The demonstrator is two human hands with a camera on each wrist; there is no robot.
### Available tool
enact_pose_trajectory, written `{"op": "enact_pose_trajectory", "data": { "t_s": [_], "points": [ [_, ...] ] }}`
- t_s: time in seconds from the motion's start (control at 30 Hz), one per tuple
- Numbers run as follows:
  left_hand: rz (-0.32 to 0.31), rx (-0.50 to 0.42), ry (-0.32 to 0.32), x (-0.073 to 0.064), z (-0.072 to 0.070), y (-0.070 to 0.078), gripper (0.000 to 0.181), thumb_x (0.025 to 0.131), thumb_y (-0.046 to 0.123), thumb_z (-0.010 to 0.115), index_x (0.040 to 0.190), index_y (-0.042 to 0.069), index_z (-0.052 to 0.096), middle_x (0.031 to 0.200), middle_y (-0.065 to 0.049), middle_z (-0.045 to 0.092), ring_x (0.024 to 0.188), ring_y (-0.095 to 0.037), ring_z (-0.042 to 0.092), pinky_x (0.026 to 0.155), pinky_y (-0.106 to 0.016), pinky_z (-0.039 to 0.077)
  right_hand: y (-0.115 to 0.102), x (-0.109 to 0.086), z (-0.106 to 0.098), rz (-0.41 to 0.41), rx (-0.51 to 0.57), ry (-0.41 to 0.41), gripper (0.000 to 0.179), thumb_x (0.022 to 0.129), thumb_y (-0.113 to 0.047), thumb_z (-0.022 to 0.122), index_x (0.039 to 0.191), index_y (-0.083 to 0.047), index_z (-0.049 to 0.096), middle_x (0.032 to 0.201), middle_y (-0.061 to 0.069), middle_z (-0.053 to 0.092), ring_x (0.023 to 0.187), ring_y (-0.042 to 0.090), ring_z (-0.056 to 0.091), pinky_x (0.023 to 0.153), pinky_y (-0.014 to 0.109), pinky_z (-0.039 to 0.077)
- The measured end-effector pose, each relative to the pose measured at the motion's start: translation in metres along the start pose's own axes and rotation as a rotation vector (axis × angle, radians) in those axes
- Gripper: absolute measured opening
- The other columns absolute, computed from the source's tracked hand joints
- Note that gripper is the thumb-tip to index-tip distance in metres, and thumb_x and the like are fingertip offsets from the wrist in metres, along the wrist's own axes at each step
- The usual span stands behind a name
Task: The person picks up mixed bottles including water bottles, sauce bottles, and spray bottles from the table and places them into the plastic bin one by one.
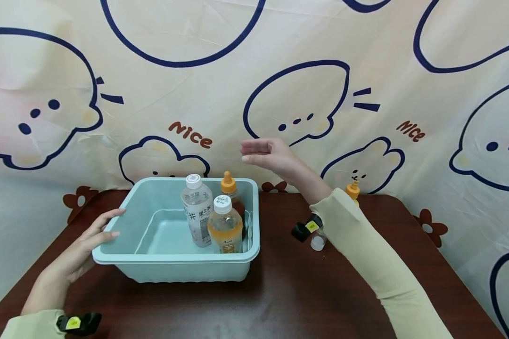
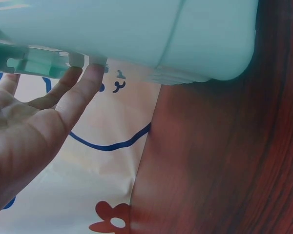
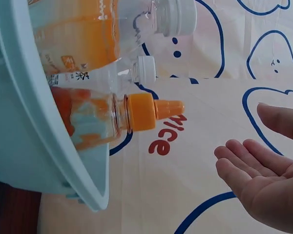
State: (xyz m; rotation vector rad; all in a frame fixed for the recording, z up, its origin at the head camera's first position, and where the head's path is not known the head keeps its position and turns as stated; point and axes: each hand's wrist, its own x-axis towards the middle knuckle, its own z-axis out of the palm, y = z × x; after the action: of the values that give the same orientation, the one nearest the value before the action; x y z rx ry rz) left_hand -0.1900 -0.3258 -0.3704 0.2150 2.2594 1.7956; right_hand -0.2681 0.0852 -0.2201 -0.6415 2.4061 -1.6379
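A light-blue plastic basin (image 1: 180, 271) stands on the table, and my left hand (image 1: 81, 247) holds its left rim. The left wrist view shows fingers (image 2: 82, 92) of that hand against the underside of the rim. Inside, toward the right, are a clear bottle with a white cap (image 1: 197, 212), a white-capped bottle with orange contents (image 1: 225, 230) and an orange-nozzled squeeze bottle (image 1: 228, 183). My right hand (image 1: 271, 155) is raised in the air beyond the basin's right back corner, holding nothing. Its fingers are extended in the right wrist view, apart from the squeeze bottle.
Partly hidden by my right forearm, a bottle with a yellow-orange top (image 1: 353, 189) and a small clear container with a white end (image 1: 318, 242) are on the dark wood table (image 1: 288, 301). A cartoon-printed cloth (image 1: 220, 94) hangs behind the table.
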Motion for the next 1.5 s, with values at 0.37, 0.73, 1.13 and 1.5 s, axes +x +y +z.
{"op": "enact_pose_trajectory", "data": {
  "t_s": [0.37,0.73,1.13,1.5],
  "points": [
    [0.012,-0.003,-0.010,0.001,0.000,-0.001,0.050,0.095,0.022,0.038,0.136,0.044,0.017,0.137,-0.020,-0.002,0.094,-0.021,0.048,0.070,-0.045,0.051,0.008,-0.008,-0.014,-0.027,0.042,0.017,0.045,0.087,-0.014,0.061,0.129,-0.004,0.048,0.126,0.011,0.053,0.114,0.020,0.052,0.095,0.033,0.041],
    [0.016,-0.010,-0.016,0.001,-0.001,-0.001,0.050,0.096,0.021,0.037,0.135,0.044,0.018,0.136,-0.019,-0.002,0.093,-0.020,0.051,0.069,-0.044,0.051,0.012,-0.018,-0.028,-0.002,0.078,0.019,0.048,0.087,-0.013,0.061,0.131,-0.004,0.046,0.127,0.013,0.053,0.115,0.022,0.051,0.097,0.035,0.039],
    [0.018,-0.019,-0.027,0.001,-0.001,-0.002,0.049,0.096,0.020,0.036,0.135,0.043,0.018,0.136,-0.019,-0.003,0.091,-0.017,0.051,0.069,-0.042,0.051,0.017,-0.031,-0.049,0.030,0.150,0.026,0.048,0.088,-0.008,0.058,0.133,-0.001,0.043,0.130,0.017,0.049,0.119,0.025,0.047,0.099,0.034,0.036],
    [0.011,-0.014,-0.021,0.002,-0.003,-0.003,0.050,0.095,0.021,0.037,0.135,0.045,0.019,0.135,-0.018,-0.001,0.091,-0.017,0.052,0.069,-0.042,0.052,0.025,-0.043,-0.061,0.070,0.157,0.070,0.048,0.087,-0.010,0.059,0.132,-0.002,0.044,0.129,0.016,0.050,0.120,0.026,0.047,0.099,0.035,0.036]
  ]
}}
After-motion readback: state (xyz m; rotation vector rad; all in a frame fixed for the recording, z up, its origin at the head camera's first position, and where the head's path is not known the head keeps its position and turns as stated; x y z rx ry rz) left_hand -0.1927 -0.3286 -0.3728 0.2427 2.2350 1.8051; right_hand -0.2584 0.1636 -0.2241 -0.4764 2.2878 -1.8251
